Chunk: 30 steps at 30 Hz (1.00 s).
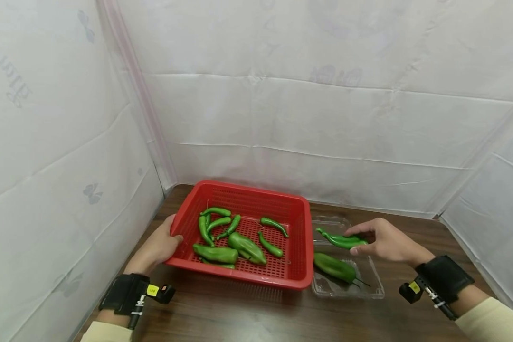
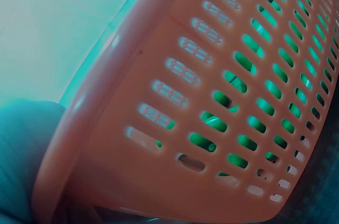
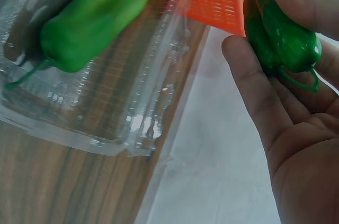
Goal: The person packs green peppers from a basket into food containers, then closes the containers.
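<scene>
Right hand [image 1: 386, 243]: pinching green peppers [image 3: 291, 38] between thumb [image 3: 307, 4] and fingers [image 3: 251, 75] | left hand [image 1: 157, 245]: clamped on red basket [image 1: 248, 199]

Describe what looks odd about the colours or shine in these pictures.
Left wrist: a teal cast tints the left hand, while the basket looks brownish-orange; right wrist: glints dot the clear tray; head: a pale sheen lies on the table.

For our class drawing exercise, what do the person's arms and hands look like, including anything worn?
The left hand and right hand are ungloved. Each arm has a pale yellow sleeve, wide black wristband, and small black camera with a yellow label and black cable, partly white.
</scene>
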Each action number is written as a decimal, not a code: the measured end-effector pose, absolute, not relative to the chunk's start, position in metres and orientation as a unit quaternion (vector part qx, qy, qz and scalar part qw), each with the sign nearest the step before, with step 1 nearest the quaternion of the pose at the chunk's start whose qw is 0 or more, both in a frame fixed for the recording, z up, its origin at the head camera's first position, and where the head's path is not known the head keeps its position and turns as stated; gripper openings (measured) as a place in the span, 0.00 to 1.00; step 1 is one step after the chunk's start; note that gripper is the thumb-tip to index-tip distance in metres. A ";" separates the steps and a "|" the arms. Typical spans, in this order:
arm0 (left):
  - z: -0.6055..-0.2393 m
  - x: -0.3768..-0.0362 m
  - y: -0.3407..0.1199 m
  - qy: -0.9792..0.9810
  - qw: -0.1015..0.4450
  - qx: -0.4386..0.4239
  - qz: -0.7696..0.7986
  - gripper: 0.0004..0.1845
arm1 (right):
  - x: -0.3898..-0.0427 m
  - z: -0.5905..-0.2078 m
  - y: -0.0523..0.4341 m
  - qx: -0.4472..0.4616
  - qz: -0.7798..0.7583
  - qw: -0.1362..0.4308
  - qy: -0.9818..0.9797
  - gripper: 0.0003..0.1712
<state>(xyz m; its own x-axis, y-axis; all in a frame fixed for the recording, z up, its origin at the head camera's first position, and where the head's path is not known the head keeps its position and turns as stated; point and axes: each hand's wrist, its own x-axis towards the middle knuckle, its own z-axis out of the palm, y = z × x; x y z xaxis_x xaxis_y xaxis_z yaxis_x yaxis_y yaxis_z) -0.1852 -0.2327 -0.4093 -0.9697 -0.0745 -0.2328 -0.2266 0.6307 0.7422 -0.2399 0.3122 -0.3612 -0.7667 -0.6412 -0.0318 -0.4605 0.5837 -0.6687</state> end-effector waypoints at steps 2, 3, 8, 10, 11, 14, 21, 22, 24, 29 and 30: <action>-0.409 -0.185 -0.233 0.898 0.091 -0.084 0.422 0.38 | -0.239 -0.366 0.313 -0.316 -0.333 0.141 0.877 0.26; -0.409 -0.185 -0.233 0.899 0.090 -0.084 0.421 0.38 | -0.238 -0.368 0.313 -0.317 -0.334 0.144 0.876 0.26; -0.408 -0.186 -0.233 0.900 0.088 -0.082 0.419 0.38 | -0.233 -0.379 0.315 -0.319 -0.332 0.155 0.874 0.25; -0.408 -0.186 -0.233 0.900 0.089 -0.083 0.419 0.38 | -0.231 -0.383 0.314 -0.317 -0.332 0.161 0.874 0.26; -0.408 -0.186 -0.233 0.900 0.088 -0.084 0.419 0.38 | -0.231 -0.384 0.314 -0.318 -0.331 0.164 0.873 0.26; -0.408 -0.185 -0.233 0.899 0.088 -0.084 0.421 0.38 | -0.228 -0.389 0.313 -0.321 -0.333 0.173 0.869 0.26; -0.409 -0.185 -0.233 0.900 0.086 -0.082 0.419 0.38 | -0.221 -0.401 0.307 -0.331 -0.336 0.192 0.861 0.25; -0.409 -0.185 -0.233 0.900 0.086 -0.082 0.419 0.38 | -0.220 -0.403 0.307 -0.332 -0.334 0.192 0.861 0.25; -0.409 -0.185 -0.233 0.900 0.085 -0.082 0.419 0.37 | -0.218 -0.405 0.306 -0.333 -0.330 0.192 0.862 0.24; -0.409 -0.185 -0.233 0.900 0.084 -0.081 0.419 0.37 | -0.216 -0.408 0.302 -0.328 -0.322 0.194 0.867 0.23; -0.409 -0.185 -0.233 0.900 0.084 -0.080 0.419 0.37 | -0.215 -0.409 0.301 -0.327 -0.320 0.193 0.868 0.23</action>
<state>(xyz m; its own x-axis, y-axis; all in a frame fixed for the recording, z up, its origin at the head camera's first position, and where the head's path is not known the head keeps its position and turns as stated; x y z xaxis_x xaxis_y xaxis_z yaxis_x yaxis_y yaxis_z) -0.1849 -0.2335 -0.4090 -0.9730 -0.0740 -0.2185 -0.2148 0.6357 0.7414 -0.2154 0.3015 -0.4085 -0.7112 -0.6917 -0.1251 -0.4452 0.5810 -0.6814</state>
